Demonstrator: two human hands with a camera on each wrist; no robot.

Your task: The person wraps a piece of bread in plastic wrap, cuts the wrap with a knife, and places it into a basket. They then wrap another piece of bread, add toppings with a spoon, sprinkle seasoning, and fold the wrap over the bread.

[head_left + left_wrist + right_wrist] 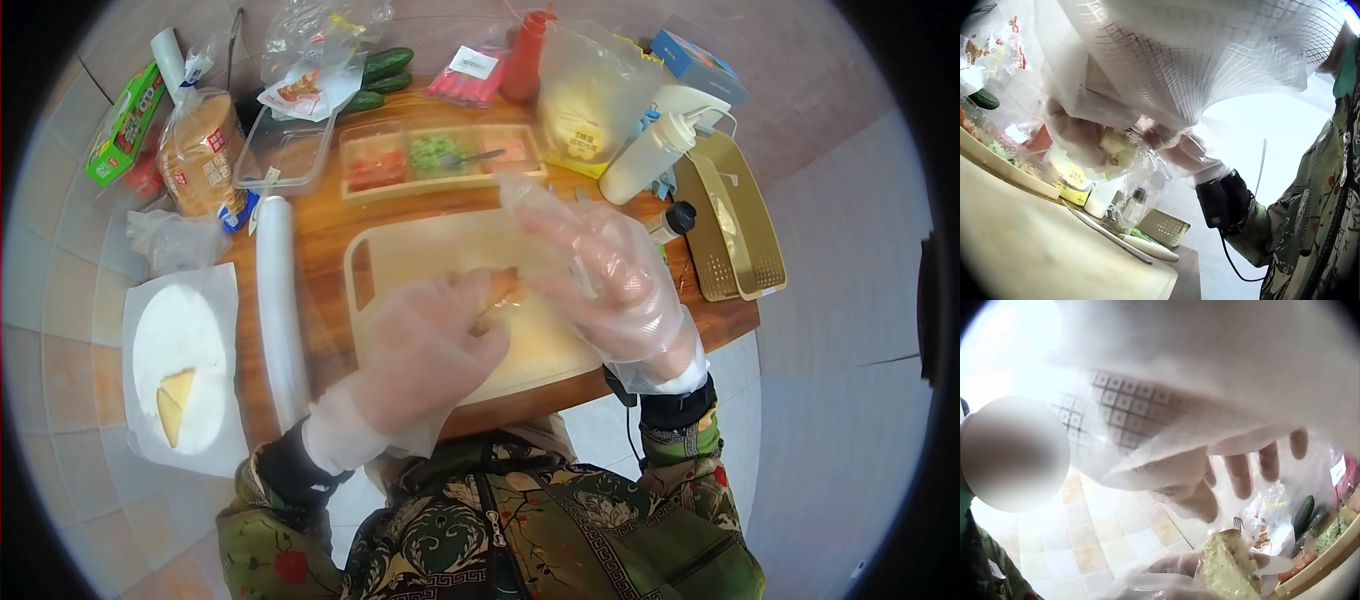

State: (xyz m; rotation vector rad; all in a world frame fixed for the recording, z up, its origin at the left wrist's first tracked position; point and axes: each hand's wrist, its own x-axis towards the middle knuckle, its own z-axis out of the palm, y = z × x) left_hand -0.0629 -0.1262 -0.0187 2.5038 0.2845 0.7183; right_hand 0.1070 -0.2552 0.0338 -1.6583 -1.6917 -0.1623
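Both hands wear loose clear plastic gloves over the cutting board [440, 245]. My left hand [425, 325] pinches a pale bread piece with a browned edge [500, 297] between thumb and fingers. In the right wrist view that bread piece [1227, 565] looks folded, with a greenish tint and shiny clear plastic about it. Close on its right is my right hand [625, 285], fingers spread and mostly straight, holding nothing that shows. From the right wrist, its fingers [1238, 475] appear above the bread. The glove cuff covers much of both wrist views.
Behind the board stands a wooden tray [440, 187] with chopped red, green and pink food and a spoon. Left lie a film roll [280, 310] and paper [218, 440] with bread triangles [173, 405]. Bagged bread [200, 150], a squeeze bottle [645, 158] and a basket [765, 240] flank the table.
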